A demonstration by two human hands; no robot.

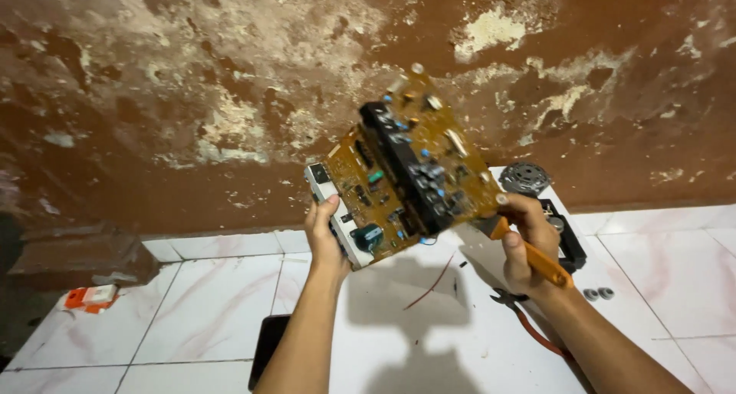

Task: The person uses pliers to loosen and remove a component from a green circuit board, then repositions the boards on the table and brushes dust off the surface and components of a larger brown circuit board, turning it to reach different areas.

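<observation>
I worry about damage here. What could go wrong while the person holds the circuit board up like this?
1. The left hand grips the circuit board only at one lower edge, so it may slip and fall onto the tiled floor.
2. The right hand holds an orange-handled tool against the board's other edge; a slip could perhaps break parts or hurt the fingers.
3. Pliers lie on the floor under the arm.

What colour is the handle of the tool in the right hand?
Orange: the screwdriver handle in the right hand shows clearly in the head view.
</observation>
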